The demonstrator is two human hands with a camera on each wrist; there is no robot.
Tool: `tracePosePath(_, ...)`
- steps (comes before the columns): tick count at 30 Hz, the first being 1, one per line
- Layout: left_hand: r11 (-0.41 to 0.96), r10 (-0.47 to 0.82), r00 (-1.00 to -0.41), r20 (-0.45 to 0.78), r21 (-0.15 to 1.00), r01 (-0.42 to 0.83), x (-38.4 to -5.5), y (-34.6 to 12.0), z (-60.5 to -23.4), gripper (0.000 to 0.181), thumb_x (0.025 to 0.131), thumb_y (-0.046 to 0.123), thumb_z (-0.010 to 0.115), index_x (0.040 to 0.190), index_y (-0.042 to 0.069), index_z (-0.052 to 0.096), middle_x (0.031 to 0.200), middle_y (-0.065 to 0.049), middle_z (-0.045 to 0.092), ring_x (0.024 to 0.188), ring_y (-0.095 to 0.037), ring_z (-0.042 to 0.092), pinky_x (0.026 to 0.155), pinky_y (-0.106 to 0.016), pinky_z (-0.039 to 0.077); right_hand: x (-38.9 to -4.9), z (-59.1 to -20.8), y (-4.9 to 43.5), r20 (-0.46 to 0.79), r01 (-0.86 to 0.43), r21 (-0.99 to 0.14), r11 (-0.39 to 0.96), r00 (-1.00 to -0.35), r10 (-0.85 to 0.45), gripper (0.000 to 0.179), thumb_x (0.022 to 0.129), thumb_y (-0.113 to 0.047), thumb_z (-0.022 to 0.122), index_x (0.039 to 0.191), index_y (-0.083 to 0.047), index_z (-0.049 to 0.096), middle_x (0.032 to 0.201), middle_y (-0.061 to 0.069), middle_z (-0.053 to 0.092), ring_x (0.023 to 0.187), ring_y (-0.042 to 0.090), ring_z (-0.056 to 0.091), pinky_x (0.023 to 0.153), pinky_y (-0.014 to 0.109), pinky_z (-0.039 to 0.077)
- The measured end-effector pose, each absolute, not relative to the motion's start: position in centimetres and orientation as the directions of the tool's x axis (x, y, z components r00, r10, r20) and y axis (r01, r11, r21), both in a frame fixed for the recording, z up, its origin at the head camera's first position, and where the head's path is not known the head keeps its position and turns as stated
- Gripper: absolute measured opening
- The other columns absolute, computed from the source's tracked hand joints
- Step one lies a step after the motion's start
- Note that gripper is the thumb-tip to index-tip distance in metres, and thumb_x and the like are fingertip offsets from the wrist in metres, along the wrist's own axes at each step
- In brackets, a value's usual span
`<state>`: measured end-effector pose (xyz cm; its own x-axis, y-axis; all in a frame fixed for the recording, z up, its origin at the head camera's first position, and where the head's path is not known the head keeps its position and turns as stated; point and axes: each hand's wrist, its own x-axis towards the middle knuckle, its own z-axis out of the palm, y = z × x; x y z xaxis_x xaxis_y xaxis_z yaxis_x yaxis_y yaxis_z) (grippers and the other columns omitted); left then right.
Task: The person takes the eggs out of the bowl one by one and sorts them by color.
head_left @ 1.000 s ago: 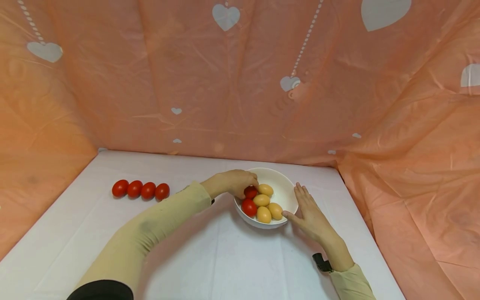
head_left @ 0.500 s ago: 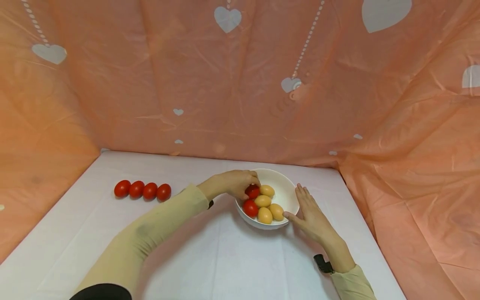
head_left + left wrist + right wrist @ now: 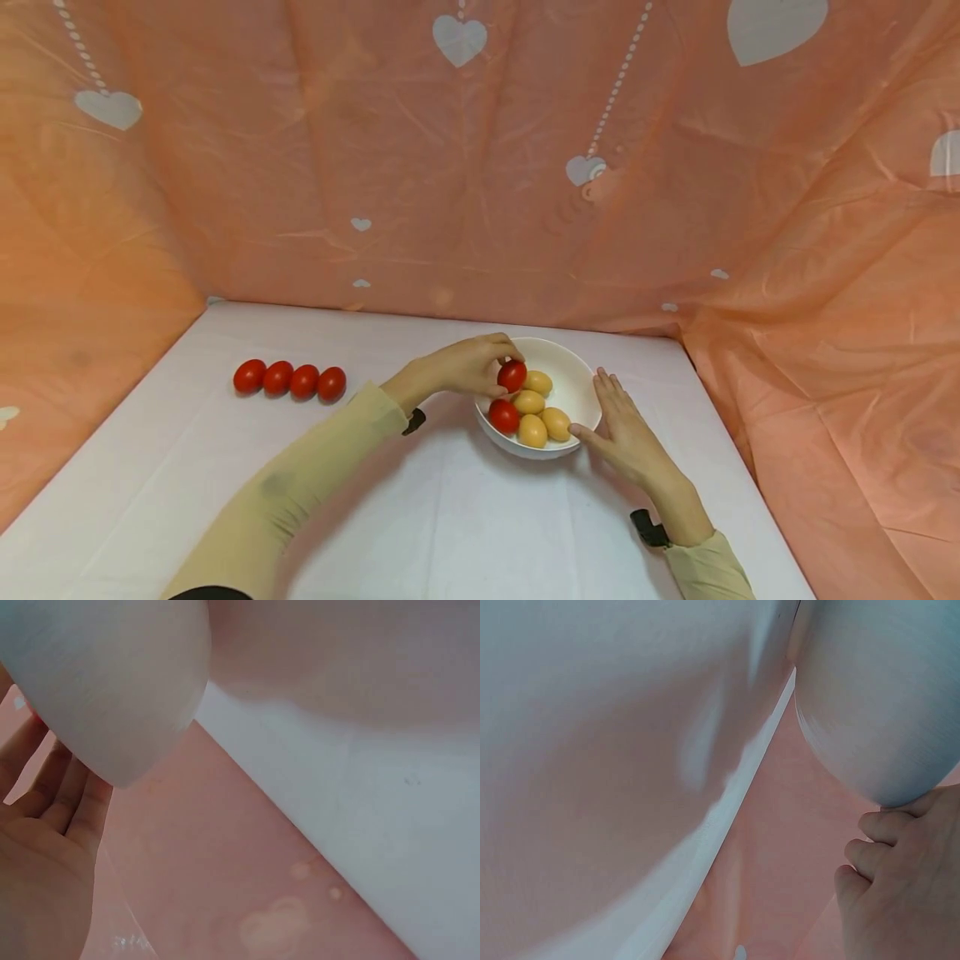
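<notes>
My left hand (image 3: pixel 468 367) pinches a glossy red egg-shaped piece (image 3: pixel 512 377) between thumb and fingers, at the left side of a white bowl (image 3: pixel 573 387). Beneath it in the bowl lies a second red egg-shaped piece (image 3: pixel 503 417), beside several yellow egg-shaped ones (image 3: pixel 532 432). On the bowl's right, my right hand (image 3: pixel 630 437) rests its straight fingers along the outside, thumb at the rim. The left wrist view shows the bowl's underside (image 3: pixel 120 682) and my left hand (image 3: pixel 45 847) next to it. Knuckles of my right hand (image 3: pixel 904 877) lie against the bowl (image 3: pixel 877 697) in the right wrist view.
Several red egg-shaped pieces (image 3: pixel 304 382) form a row at the left of the white-covered table (image 3: pixel 487 533). An orange sheet (image 3: pixel 480 208) with pale hearts hangs behind the table and along both sides.
My left hand has raised the red piece a little and moved slightly, so more of the piece shows. My right hand stays at the bowl. The head view has shifted slightly.
</notes>
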<state>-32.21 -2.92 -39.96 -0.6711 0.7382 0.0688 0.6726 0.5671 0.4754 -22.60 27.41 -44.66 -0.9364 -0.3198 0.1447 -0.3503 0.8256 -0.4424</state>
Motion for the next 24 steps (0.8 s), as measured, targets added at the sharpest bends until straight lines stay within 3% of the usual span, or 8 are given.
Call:
tracePosePath(10, 0.468, 0.705, -0.666, 0.242, 0.547, 0.694, -31.0, -4.0, -40.6, 0.048, 0.088, 0.017, 0.084, 0.131, 0.009, 0.066, 0.128, -0.005, 0.062, 0.116, -0.019, 0.062, 0.102, -0.032, 0.052, -22.6, -44.5, 27.4, 0.140, -0.349, -0.443, 0.826, -0.937, -0.321, 0.100, 0.099, -0.051, 0.066, 0.162, 0.009, 0.016, 0.171, 0.025, 0.013, 0.157, 0.045, 0.009, 0.125, 0.062, 0.013)
tracePosePath(17, 0.372, 0.643, -0.665, 0.380, 0.604, 0.705, -29.8, -4.8, -40.8, 0.048, 0.084, 0.010, 0.085, 0.128, 0.006, 0.066, 0.127, -0.006, 0.060, 0.112, -0.021, 0.060, 0.100, -0.039, 0.054, -22.6, -44.5, 27.4, 0.139, -0.349, -0.443, 0.826, -0.937, -0.322, 0.100, 0.099, -0.052, 0.065, 0.162, 0.008, 0.016, 0.171, 0.024, 0.012, 0.158, 0.044, 0.008, 0.125, 0.062, 0.013)
tracePosePath(24, 0.320, 0.563, -0.650, 0.510, 0.591, 0.740, -29.2, -5.8, -41.5, 0.050, 0.081, 0.003, 0.083, 0.127, 0.002, 0.064, 0.131, -0.011, 0.060, 0.114, -0.024, 0.060, 0.099, -0.036, 0.054, -22.5, -44.5, 27.4, 0.133, -0.345, -0.446, 0.826, -0.938, -0.320, 0.100, 0.099, -0.051, 0.065, 0.162, 0.008, 0.016, 0.171, 0.024, 0.012, 0.158, 0.045, 0.008, 0.125, 0.062, 0.012)
